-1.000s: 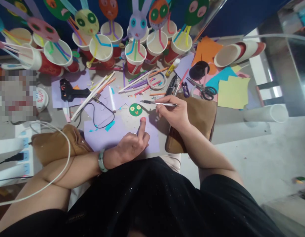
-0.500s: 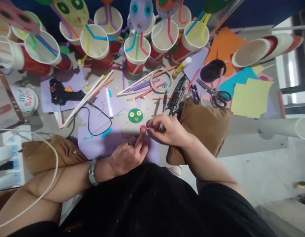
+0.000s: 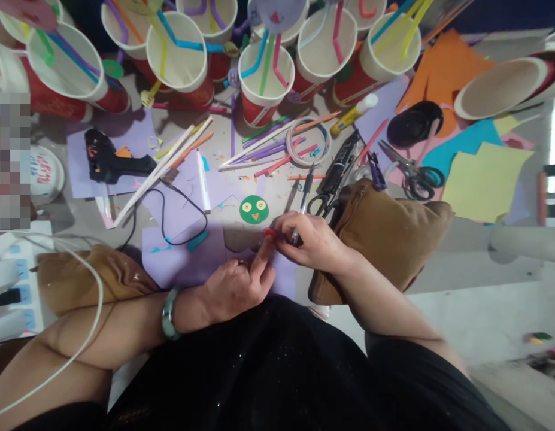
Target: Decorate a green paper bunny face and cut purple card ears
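A small red disc (image 3: 269, 232) lies on the purple paper under the fingertip of my left hand (image 3: 239, 287). That index finger is stretched out and pressed on it, and the other fingers are curled in. My right hand (image 3: 311, 239) is closed just right of the disc, its thumb and fingertips pinched together at the disc's edge. A pen (image 3: 306, 188) runs through the fingers of my right hand. Whether anything else is in the pinch is hidden. Above the disc lies a green paper circle (image 3: 254, 209) with two yellow eyes and an orange beak.
Red-and-white paper cups (image 3: 266, 84) with bent straws line the back. A black glue gun (image 3: 115, 161), a white marker (image 3: 203, 182), loose straws, a tape roll (image 3: 308, 141), scissors (image 3: 421, 179) and coloured paper (image 3: 488, 179) lie around. Brown cushions (image 3: 394, 239) are beside both arms.
The view has shifted slightly, so the table things sit a little differently. Both hands stay at the red disc with nearly the same grip.
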{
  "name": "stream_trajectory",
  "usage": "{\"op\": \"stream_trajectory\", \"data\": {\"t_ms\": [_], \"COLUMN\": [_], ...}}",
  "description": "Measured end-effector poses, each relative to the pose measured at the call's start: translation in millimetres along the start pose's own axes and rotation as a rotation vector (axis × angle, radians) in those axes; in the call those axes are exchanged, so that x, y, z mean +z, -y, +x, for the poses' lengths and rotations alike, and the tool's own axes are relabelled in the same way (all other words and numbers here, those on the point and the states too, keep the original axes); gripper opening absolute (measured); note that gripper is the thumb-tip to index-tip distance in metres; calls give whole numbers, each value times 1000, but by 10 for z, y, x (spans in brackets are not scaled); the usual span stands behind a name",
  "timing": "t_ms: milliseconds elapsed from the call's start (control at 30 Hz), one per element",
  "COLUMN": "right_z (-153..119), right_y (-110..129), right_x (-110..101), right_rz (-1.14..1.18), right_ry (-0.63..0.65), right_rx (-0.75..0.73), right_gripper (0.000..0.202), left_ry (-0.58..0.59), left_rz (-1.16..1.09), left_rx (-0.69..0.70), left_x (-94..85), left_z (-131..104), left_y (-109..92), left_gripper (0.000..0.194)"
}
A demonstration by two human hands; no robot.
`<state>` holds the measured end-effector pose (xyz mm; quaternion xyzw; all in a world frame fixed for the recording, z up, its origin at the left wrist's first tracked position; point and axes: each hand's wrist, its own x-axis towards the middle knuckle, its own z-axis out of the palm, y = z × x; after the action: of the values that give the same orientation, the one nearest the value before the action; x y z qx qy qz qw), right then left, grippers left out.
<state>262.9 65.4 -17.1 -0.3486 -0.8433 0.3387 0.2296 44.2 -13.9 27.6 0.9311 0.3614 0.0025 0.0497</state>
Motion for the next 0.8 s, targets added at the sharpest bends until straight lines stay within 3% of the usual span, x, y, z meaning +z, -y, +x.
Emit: {"op": "stream_trajectory", "data": {"t_ms": [133, 300, 433, 567, 667, 800], "right_z": [22, 27, -3, 8, 34, 38], "right_y": [1, 82, 86, 24, 11, 32], "right_x": [-42, -178, -153, -70, -79, -123], "right_rz": [-3, 20, 156, 242, 248, 232], "right_ry": [-30, -76, -247, -512, -630, -680], "right_rx": [-79, -76, -31, 36, 94, 104], "right_gripper": [13, 19, 37, 53, 43, 28], "left_ry": [-52, 40, 105, 108, 135, 154], "left_rz": [8, -13, -37, -47, -61, -71], "left_rx": [7, -9, -13, -34, -39, -74], "left_x": [50, 22, 12, 18, 1, -22], "left_z": [-12, -15, -10, -11, -6, 3], "left_y": [-17, -44, -58, -45, -27, -4], "left_gripper": [17, 29, 33, 30, 25, 25]}}
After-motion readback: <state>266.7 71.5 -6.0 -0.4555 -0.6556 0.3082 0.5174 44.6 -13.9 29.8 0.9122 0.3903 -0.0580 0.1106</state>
